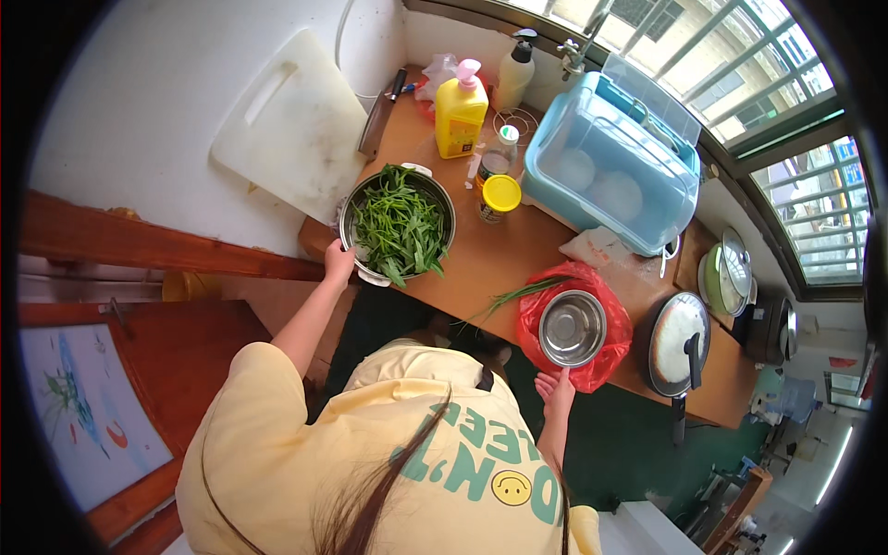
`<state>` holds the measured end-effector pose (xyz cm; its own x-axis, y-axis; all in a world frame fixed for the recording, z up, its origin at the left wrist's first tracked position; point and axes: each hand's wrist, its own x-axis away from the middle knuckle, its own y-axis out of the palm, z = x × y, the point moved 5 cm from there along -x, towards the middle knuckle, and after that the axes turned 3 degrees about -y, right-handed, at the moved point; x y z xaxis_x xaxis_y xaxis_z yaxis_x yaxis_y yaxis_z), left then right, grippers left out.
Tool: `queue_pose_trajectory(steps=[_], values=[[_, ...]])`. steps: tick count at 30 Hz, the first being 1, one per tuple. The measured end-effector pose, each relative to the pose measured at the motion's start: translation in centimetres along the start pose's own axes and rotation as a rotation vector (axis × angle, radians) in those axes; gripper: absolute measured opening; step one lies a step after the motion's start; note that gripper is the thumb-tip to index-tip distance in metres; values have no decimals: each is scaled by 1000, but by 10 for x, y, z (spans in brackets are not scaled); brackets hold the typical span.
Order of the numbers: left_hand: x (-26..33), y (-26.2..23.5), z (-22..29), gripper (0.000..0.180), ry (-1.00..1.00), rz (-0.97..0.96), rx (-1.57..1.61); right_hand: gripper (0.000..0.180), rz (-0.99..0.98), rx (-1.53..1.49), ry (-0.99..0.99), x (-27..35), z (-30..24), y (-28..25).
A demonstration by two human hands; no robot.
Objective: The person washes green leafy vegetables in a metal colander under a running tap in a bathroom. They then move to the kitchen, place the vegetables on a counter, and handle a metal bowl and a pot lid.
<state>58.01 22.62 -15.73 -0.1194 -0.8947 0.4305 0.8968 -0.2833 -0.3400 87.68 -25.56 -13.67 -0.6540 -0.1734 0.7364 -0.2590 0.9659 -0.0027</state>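
Observation:
A round metal pot [347, 225] full of leafy greens [400, 222] stands at the table's left end. Its near-left rim is gripped by my left hand [339, 263], with the fingers partly hidden. On the right, an empty stainless steel bowl [572, 329] rests on a red plastic bag [615, 324]. Long green stalks [529, 290] stick out of the bag to the left. My right hand [556, 392] is at the bowl's near edge, fingers stretched apart and fingertips close to the rim; whether they touch it I cannot tell.
On the brown table [486, 277] stand a yellow pump bottle [461, 116], a yellow-lidded jar [500, 196], a blue lidded dish box [610, 166] and a lidded frying pan [678, 344]. A cleaver [377, 125] and white cutting board [294, 129] lean at the left wall.

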Motion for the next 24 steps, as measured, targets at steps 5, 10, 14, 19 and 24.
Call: queue_pose_trajectory(steps=[5,10,14,19,24], values=[[10,18,24,16,-89,-116,-5,27,154,-84,-100,-27,-8,5],[-2,3,15,19,66,-99,-91,13,245,-169,-164,-44,-14,-8],[48,5,37,20,23,-34,-40,15,257,-55,-200,-60,-34,-41],[79,21,-3,17,-176,-113,177,22,337,-49,-257,-77,-43,-63],[104,11,-10,18,-179,-135,269,42,441,866,-261,-31,-80,-43]])
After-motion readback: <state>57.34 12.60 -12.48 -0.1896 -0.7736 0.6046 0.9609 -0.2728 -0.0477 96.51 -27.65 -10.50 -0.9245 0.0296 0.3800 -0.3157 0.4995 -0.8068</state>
